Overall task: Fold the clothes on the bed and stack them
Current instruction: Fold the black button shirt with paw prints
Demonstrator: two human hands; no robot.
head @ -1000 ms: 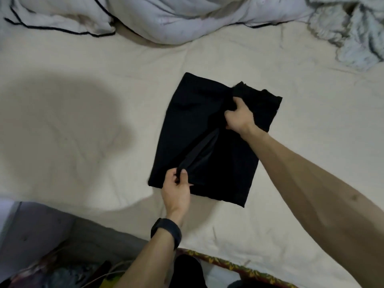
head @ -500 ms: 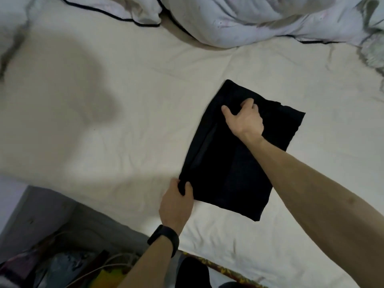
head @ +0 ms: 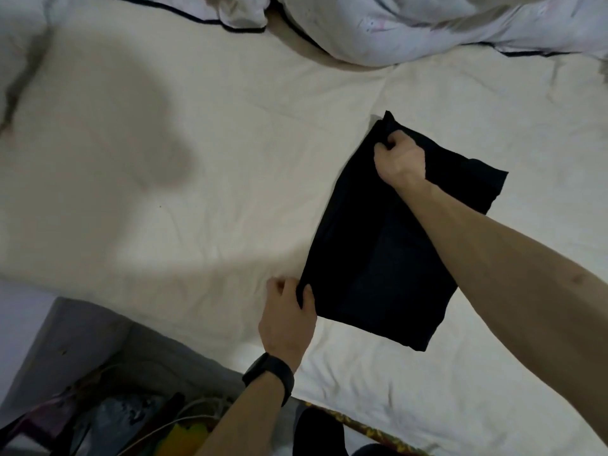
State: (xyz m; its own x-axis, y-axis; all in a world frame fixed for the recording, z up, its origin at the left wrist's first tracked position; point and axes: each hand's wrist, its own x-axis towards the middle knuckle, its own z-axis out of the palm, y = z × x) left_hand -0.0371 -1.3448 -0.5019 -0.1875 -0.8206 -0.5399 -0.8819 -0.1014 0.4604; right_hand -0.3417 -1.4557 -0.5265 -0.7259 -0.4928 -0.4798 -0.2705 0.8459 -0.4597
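Observation:
A black garment (head: 371, 258) lies folded into a rough rectangle on the cream bed sheet (head: 197, 199), right of centre. My left hand (head: 288, 312), with a black watch on the wrist, pinches the garment's near left corner between thumb and fingers. My right hand (head: 399, 158) reaches across the cloth and grips its far left corner with curled fingers. My right forearm lies over the garment's right half and hides part of it.
A crumpled white duvet with black piping (head: 411, 24) is bunched along the far edge of the bed. More pale bedding (head: 19, 60) lies at the far left. Below the bed's near edge a grey surface with cluttered items and cables (head: 115, 416) shows.
The loose flap at the garment's middle has been laid flat. My right hand moved from the cloth's centre to its far left corner and closed on it. My left hand went to the near left corner.

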